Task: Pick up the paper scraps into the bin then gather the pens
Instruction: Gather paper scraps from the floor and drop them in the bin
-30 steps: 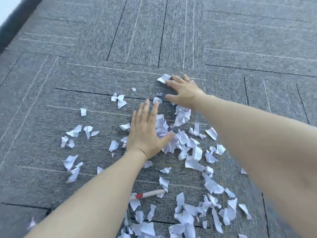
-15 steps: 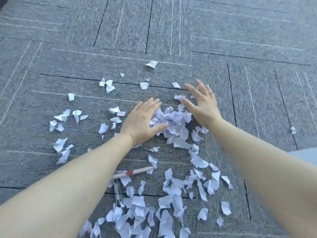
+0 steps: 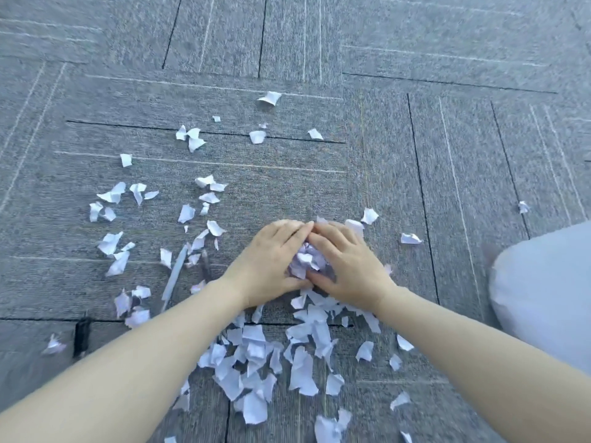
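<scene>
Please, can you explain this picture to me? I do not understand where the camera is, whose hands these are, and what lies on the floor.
No machine here: a person wears a camera on the head, looking down at their own bare arms. The left hand and the right hand are cupped together around a small heap of scraps. Many more paper scraps lie scattered on the grey carpet. A pen lies left of the hands. The pale object at the right edge is cut off; I cannot tell what it is.

Left hand (image 3: 271,263), right hand (image 3: 347,266) closed together, cupping paper scraps (image 3: 305,262) between.
</scene>
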